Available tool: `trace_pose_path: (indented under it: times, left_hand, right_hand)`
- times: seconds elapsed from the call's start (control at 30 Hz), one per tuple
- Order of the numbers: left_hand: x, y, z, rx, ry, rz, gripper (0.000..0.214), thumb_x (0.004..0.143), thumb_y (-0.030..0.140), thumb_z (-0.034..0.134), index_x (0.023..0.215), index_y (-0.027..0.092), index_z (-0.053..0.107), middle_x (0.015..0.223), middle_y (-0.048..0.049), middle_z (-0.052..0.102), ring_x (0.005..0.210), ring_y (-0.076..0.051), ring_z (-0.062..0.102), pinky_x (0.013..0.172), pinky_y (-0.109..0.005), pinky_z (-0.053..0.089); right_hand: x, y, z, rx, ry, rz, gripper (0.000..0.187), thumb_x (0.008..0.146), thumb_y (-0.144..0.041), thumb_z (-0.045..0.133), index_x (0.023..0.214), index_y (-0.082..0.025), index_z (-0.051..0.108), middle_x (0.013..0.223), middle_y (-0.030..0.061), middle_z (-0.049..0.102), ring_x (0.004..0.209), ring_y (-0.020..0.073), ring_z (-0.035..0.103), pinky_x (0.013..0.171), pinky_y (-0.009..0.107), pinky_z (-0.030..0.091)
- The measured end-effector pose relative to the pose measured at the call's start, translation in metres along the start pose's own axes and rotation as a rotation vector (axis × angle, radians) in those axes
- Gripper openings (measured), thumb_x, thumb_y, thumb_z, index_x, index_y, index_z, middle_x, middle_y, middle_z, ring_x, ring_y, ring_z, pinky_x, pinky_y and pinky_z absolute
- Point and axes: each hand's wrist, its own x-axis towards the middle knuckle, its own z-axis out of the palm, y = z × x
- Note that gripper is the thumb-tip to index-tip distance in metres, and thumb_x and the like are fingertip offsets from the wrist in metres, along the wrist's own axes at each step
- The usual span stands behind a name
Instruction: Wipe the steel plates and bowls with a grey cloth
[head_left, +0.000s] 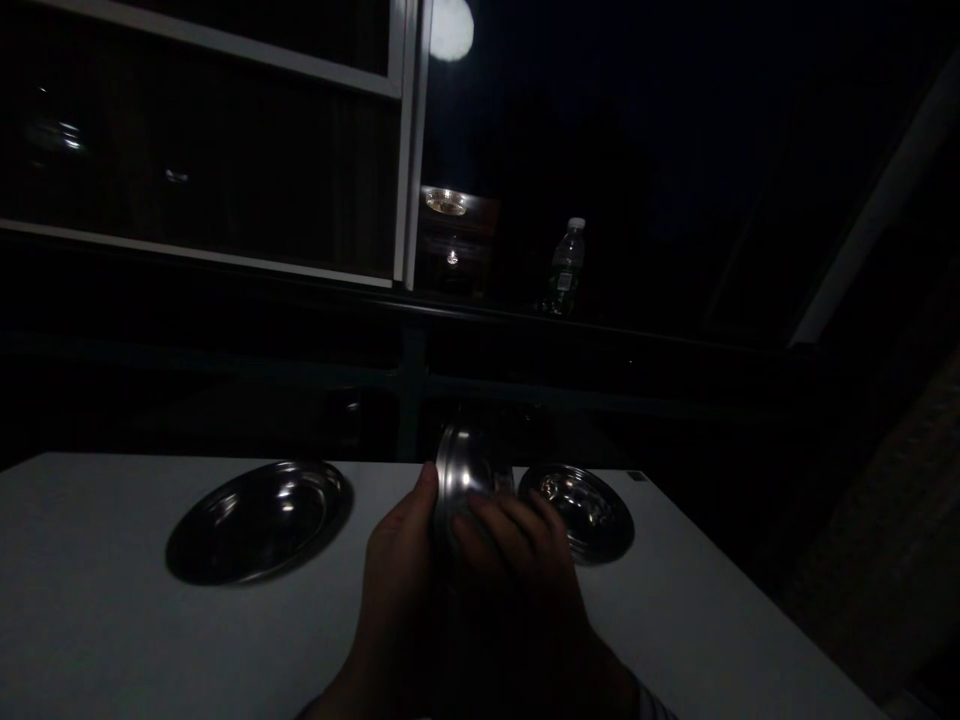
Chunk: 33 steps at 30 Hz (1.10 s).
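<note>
The scene is very dark. Both my hands hold a small steel bowl (459,470) tilted on its edge above a white table (90,620). My left hand (397,570) has its thumb along the bowl's rim on the left. My right hand (525,560) has its fingers curled over the bowl from the right. A large steel plate (259,520) lies flat to the left. A smaller steel plate (581,505) lies just right of the held bowl.
The table's far edge sits just behind the plates, its right edge slanting down to the lower right. Beyond, on a dark ledge, stands a plastic water bottle (566,268). A white-framed window (405,140) fills the upper left.
</note>
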Motion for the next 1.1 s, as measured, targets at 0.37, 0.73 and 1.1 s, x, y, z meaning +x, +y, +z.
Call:
trace_pose_path:
  times: [0.37, 0.73, 1.1]
  left_hand:
    - [0.006, -0.004, -0.002, -0.032, 0.012, -0.045, 0.038, 0.066, 0.049, 0.064, 0.066, 0.011, 0.063, 0.057, -0.0022, 0.061, 0.049, -0.012, 0.054, 0.048, -0.023, 0.042]
    - [-0.008, -0.003, 0.004, 0.073, -0.094, 0.067, 0.034, 0.071, 0.045, 0.058, 0.063, 0.013, 0.064, 0.052, -0.0025, 0.061, 0.047, -0.013, 0.053, 0.048, -0.024, 0.042]
    - [-0.001, -0.001, 0.003, 0.088, 0.019, -0.052, 0.036, 0.070, 0.047, 0.060, 0.063, 0.012, 0.063, 0.050, -0.0019, 0.060, 0.043, -0.012, 0.052, 0.043, -0.023, 0.039]
  right_hand:
    - [-0.006, -0.005, 0.002, 0.013, -0.018, -0.048, 0.024, 0.089, -0.022, 0.042, 0.108, -0.018, 0.056, 0.107, 0.0035, 0.061, 0.109, 0.0178, 0.047, 0.101, 0.042, 0.028]
    - [0.000, 0.019, -0.011, -0.014, -0.089, 0.163, 0.032, 0.089, -0.019, 0.034, 0.116, -0.011, 0.050, 0.113, 0.0128, 0.057, 0.106, 0.0216, 0.050, 0.090, 0.043, 0.037]
    - [-0.003, -0.004, 0.001, -0.006, 0.006, -0.059, 0.022, 0.089, -0.022, 0.044, 0.106, -0.016, 0.057, 0.104, 0.0035, 0.063, 0.105, 0.0169, 0.049, 0.104, 0.044, 0.022]
